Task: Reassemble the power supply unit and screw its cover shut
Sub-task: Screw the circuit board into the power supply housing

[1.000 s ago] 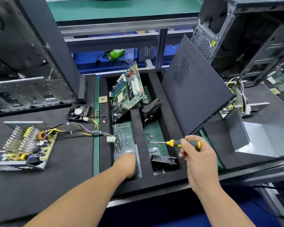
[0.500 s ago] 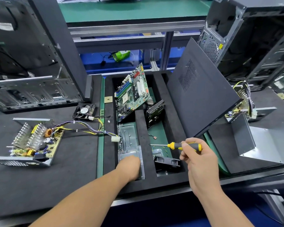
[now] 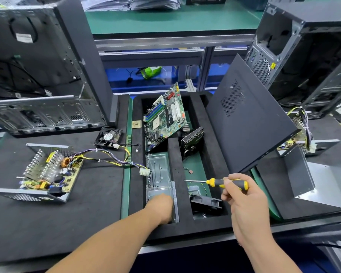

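Almost nothing changed over the last second: both hands stay put, only the head view lifted and pulled back slightly, so more of the rear shelf shows; task-wise nothing has advanced, it looks like a pause for fetching a part or screws. Far left, around 9 o'clock, the open power supply unit (image 3: 45, 174) lies on the black mat, circuit board and heatsinks exposed, cover off, no screws going in. Its cable bundle (image 3: 110, 157) runs right to a white connector (image 3: 144, 171) at the tray edge. A small fan (image 3: 108, 136) sits behind it at about 10 o'clock, unmounted. Centre, the left hand (image 3: 161, 208) is down in the near slot of the foam tray (image 3: 176, 174), on or against a clear plastic box (image 3: 159, 180); the fingers are curled out of sight, so cannot tell whether it grips anything or what it is after. Just right, about 5 o'clock of centre, the right hand (image 3: 242, 196) pinches the yellow-black screwdriver (image 3: 220, 182) by the handle, shaft pointing left and level, tip in the air over the tray, touching nothing. A motherboard (image 3: 165, 117) leans in the rear slot at 12 o'clock. At 3 o'clock a dark side panel (image 3: 244, 123) leans tilted, covering part of a second board with wires. A grey metal shell (image 3: 327, 184) at far right may be the PSU cover, not sure. Screws too small to spot anywhere.
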